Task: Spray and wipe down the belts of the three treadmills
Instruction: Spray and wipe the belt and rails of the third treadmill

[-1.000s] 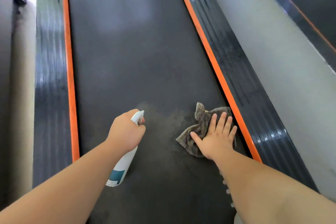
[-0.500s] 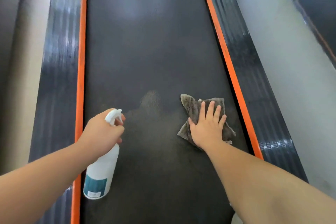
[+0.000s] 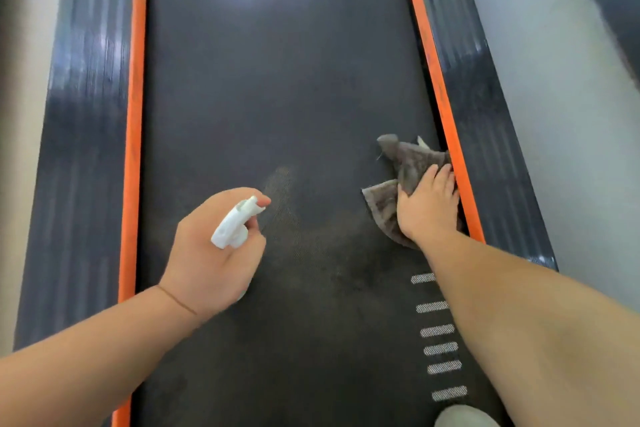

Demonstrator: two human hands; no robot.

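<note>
1. Wiping is travelling rightward since earlier across the treadmill belt (image 3: 277,80); damp patch (image 3: 311,239) is lying mid-belt.
2. Right hand (image 3: 427,206), fingers flat, is pressing the cloth (image 3: 410,156) against the right orange strip (image 3: 436,97); keeping firm, overlapping strokes is advisable.
3. Left hand (image 3: 211,253) is clamping the spray bottle (image 3: 235,222), near-left of the patch.

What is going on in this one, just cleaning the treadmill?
Yes. A person is leaning over a treadmill belt. The left hand grips a white spray bottle, nozzle pointing forward over the belt. The right hand presses a grey-brown cloth flat onto the belt, right against the orange strip on that side. A darker, damp-looking patch lies between the hands.
</note>
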